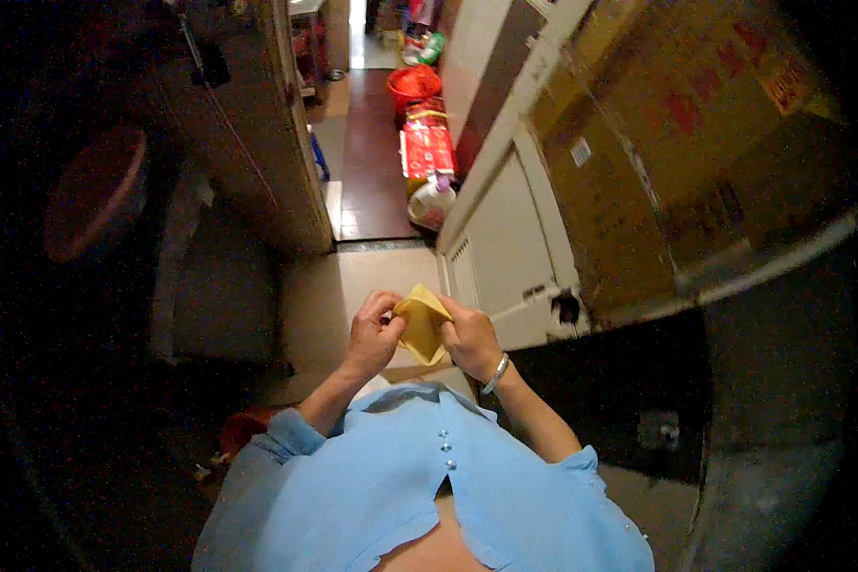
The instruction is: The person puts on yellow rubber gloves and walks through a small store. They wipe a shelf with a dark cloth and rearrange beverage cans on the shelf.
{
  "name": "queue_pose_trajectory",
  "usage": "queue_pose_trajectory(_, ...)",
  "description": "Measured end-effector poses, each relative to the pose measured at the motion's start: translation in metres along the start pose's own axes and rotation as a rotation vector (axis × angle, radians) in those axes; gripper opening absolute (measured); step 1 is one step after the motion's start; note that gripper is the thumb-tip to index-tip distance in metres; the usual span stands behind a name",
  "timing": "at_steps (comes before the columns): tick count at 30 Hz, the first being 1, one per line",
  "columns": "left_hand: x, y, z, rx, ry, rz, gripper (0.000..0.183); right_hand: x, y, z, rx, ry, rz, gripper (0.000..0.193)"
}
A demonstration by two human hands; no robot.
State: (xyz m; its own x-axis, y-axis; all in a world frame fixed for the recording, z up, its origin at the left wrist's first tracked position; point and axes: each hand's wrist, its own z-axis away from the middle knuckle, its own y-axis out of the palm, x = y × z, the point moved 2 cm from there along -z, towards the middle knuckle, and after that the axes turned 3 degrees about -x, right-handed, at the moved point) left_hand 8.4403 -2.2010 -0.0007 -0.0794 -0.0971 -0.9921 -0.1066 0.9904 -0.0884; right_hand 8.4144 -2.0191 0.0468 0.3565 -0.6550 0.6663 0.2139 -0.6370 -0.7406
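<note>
A small yellow pouch-like piece (422,327) is stretched between my two hands in front of my body. Whether it is paper or cloth, I cannot tell. My left hand (370,336) pinches its left edge, fingers curled and thumb on the near side. On the other side, my right hand (471,341) grips the right edge, with a silvery bracelet (495,374) at the wrist. The piece gapes into a pointed, four-sided shape, its lower corner pointing toward me.
A white door (505,248) stands at the right, with a large cardboard sheet (677,162) beside it. Through the doorway, a white jug (432,203), red packages (429,143) and a red basin (414,86) line the floor. A reddish basin (100,195) is at the dark left.
</note>
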Motion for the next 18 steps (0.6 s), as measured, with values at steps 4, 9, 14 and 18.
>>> queue_pose_trajectory(4, 0.042, -0.004, -0.036, -0.131, -0.102, -0.045, 0.009, -0.027, 0.006, -0.042, -0.353, -0.199, 0.035, 0.034)
queue_pose_trajectory(9, 0.073, 0.007, -0.122, -0.13, -0.069, -0.079, 0.011, -0.022, 0.019, -0.11, -0.172, -0.164, -0.409, 0.016)
queue_pose_trajectory(14, 0.122, 0.002, -0.211, -0.197, -0.118, -0.02, 0.009, -0.114, 0.093, -0.207, -0.024, 0.011, -0.354, 0.021)
queue_pose_trajectory(18, 0.162, -0.013, -0.304, -0.151, 0.275, -0.382, 0.012, -0.186, 0.165, -0.309, 0.34, -0.028, 0.129, 0.022)
